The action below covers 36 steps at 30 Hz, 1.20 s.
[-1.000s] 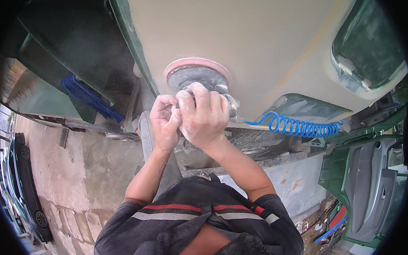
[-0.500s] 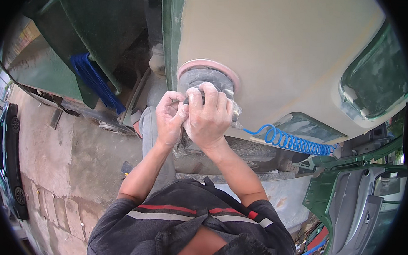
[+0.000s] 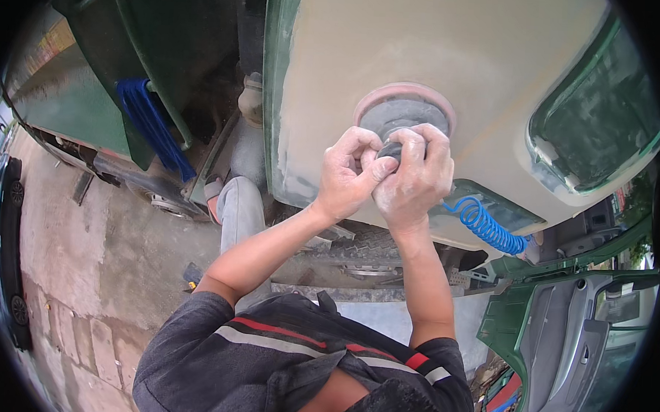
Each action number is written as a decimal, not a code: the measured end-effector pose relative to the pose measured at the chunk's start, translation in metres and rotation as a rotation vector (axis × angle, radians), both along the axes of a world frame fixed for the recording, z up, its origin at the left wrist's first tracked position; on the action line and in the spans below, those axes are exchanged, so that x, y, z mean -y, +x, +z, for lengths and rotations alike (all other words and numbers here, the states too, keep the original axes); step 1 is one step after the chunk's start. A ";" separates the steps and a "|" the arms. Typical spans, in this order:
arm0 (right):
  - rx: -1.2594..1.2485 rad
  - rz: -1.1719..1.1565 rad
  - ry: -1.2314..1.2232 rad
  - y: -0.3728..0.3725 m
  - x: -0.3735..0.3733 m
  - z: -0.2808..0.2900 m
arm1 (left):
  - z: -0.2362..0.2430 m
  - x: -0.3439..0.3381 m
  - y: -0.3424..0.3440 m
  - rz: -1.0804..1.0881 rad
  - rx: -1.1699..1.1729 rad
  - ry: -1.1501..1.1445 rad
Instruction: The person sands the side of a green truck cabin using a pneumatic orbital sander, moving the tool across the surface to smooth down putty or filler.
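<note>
An air sander [image 3: 402, 115], round with a pink-rimmed disc, lies against the cream-coated vehicle panel [image 3: 484, 58]. My right hand [image 3: 417, 174] wraps round the sander's body. My left hand [image 3: 350, 170] is closed at the left side of the sander, its thumb meeting the right hand; its fingers curl at the dark handle part. White dust coats both hands. A blue coiled air hose [image 3: 487, 226] runs from beside my right hand to the right. The underside of the sander is hidden.
A green strip [image 3: 278, 86] edges the panel's left. Dusty windows [image 3: 603, 107] sit at the right, above an open green vehicle door [image 3: 559, 348]. Blue cloth-like material [image 3: 151, 128] hangs at the left. A parked car [image 3: 7, 258] stands on the concrete ground [image 3: 140, 249].
Both hands and the sander have moved right across the panel, away from the green strip. The hose coil has bunched up. My grip looks the same.
</note>
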State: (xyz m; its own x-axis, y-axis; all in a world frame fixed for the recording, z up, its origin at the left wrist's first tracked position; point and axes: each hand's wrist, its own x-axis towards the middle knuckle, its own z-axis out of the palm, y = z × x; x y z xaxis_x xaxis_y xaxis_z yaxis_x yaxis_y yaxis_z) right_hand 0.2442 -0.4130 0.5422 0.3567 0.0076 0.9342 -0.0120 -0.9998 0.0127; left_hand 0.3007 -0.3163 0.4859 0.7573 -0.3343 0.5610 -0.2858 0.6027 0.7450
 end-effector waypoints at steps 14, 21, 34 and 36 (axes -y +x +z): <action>-0.077 0.175 -0.181 -0.013 0.034 -0.014 | -0.008 0.017 -0.026 -0.012 -0.202 -0.143; 0.011 0.151 -0.031 -0.012 0.043 0.036 | 0.048 0.036 -0.017 0.086 0.039 -0.128; -0.253 0.087 -0.190 0.029 -0.058 -0.057 | -0.066 -0.039 -0.011 0.288 -0.332 -0.109; -0.196 0.062 -0.189 0.025 -0.050 -0.038 | -0.048 -0.031 -0.007 0.280 -0.201 -0.086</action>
State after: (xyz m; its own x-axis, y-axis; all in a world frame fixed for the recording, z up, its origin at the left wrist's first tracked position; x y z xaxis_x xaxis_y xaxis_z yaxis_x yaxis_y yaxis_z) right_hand 0.2696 -0.3631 0.5039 0.5239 0.2026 0.8273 0.0705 -0.9783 0.1949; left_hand 0.2933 -0.2850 0.4383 0.9110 -0.0562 0.4086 -0.3016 0.5849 0.7530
